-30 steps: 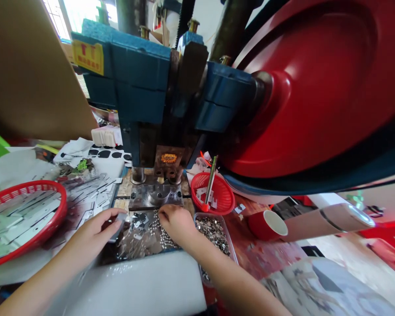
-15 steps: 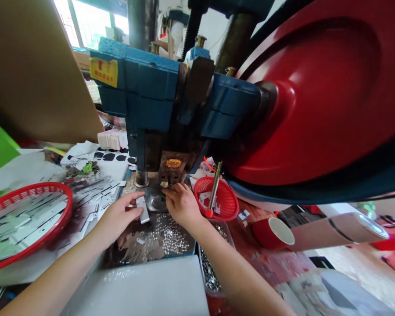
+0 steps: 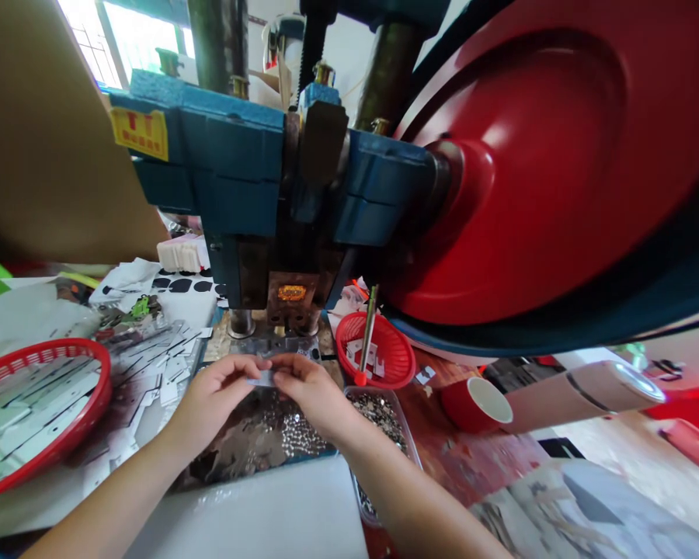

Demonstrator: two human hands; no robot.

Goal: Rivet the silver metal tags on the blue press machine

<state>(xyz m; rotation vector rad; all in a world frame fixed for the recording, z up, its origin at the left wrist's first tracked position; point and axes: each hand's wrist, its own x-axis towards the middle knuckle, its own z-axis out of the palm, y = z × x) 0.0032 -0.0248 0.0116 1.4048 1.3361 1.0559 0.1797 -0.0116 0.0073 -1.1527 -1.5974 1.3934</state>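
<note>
A small pale flat strip (image 3: 263, 378) is held between my two hands, in front of the blue press (image 3: 238, 178). My left hand (image 3: 224, 388) pinches its left end. At its right end, my right hand (image 3: 306, 384) grips it with fingers closed. The press's metal die plate (image 3: 285, 347) lies just beyond my fingertips. Below my hands, small shiny metal pieces (image 3: 303, 436) and flat thin pieces (image 3: 238, 446) are spread over the dark work plate.
A red basket of flat strips (image 3: 102, 388) stands at the left, loose strips beside it. To the right are a smaller red basket (image 3: 405, 353), a clear box of metal parts (image 3: 411, 446), a red cup (image 3: 471, 407) and a large red wheel (image 3: 536, 178).
My right hand has come back from the die and now holds the strip together with my left hand. The strip has turned from steep to nearly level. The view has shifted slightly.
</note>
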